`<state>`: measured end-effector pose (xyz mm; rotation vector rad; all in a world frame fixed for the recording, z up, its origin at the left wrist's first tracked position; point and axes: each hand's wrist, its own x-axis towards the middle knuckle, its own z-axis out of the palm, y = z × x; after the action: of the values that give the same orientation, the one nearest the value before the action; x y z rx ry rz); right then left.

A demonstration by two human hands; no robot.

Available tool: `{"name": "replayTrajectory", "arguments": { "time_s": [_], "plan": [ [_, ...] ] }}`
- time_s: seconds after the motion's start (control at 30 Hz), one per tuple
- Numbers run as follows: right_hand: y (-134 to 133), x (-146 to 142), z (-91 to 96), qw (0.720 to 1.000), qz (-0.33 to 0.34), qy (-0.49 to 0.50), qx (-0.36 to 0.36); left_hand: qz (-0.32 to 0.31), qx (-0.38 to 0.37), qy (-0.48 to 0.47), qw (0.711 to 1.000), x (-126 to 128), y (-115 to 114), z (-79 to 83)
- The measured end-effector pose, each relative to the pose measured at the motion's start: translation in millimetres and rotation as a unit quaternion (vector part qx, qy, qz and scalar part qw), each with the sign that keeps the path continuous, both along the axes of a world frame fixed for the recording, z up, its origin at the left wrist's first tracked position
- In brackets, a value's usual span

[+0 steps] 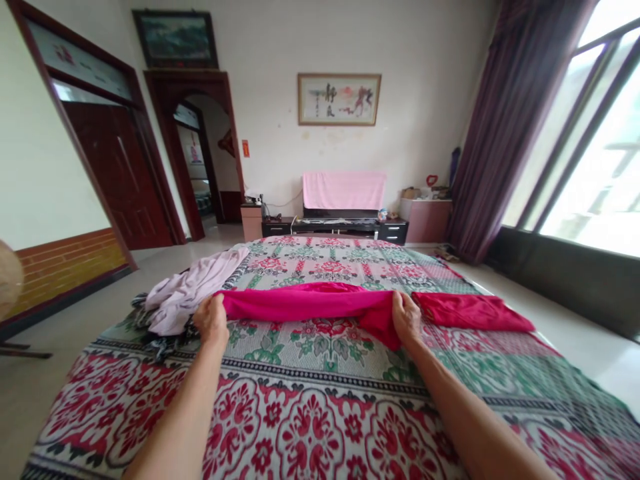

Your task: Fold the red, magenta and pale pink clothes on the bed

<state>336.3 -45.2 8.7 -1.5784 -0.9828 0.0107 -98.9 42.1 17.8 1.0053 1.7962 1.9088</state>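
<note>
Home bedrm: bed w/ floral bedspread [320, 400], curtains [505, 127], framed wall art [339, 99]

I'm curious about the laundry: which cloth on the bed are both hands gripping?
The bright magenta cloth, stretched between the left hand and right hand. The pale lilac one lies crumpled to the left.

Magenta cloth [310, 301] on a red, green and white floral bedspread [320, 407], pale lilac garment [193, 287] beside.
</note>
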Motion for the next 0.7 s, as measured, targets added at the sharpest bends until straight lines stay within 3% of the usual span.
{"name": "replayTrajectory", "arguments": {
  "time_s": [0.1,0.2,0.37,0.47,0.53,0.7],
  "plan": [
    [-6.2,13.8,2.9,0.999,0.022,0.03,0.027,0.037,0.0,-0.005,0.999,-1.2,-3.7,0.7],
    [-8.4,27.8,-3.5,0.999,-0.028,0.035,0.024,0.038,-0.048,0.071,0.996,3.0,-6.1,-4.3],
    [-10.6,31.7,-13.9,0.999,-0.05,0.009,-0.019,-0.031,-0.143,0.204,0.968,11.7,-11.6,-8.7],
    [-15.1,21.8,-8.4,0.995,-0.014,-0.094,0.025,-0.061,-0.137,0.246,0.958,13.8,-15.0,-6.1],
    [-19.7,11.5,-1.7,0.977,0.025,-0.204,0.05,-0.082,-0.128,0.263,0.953,13.6,-16.0,-5.3],
    [-29.7,-18.4,7.3,0.917,0.152,-0.369,0.002,-0.125,-0.101,0.316,0.935,9.6,-15.5,-9.7]
  ]
}}
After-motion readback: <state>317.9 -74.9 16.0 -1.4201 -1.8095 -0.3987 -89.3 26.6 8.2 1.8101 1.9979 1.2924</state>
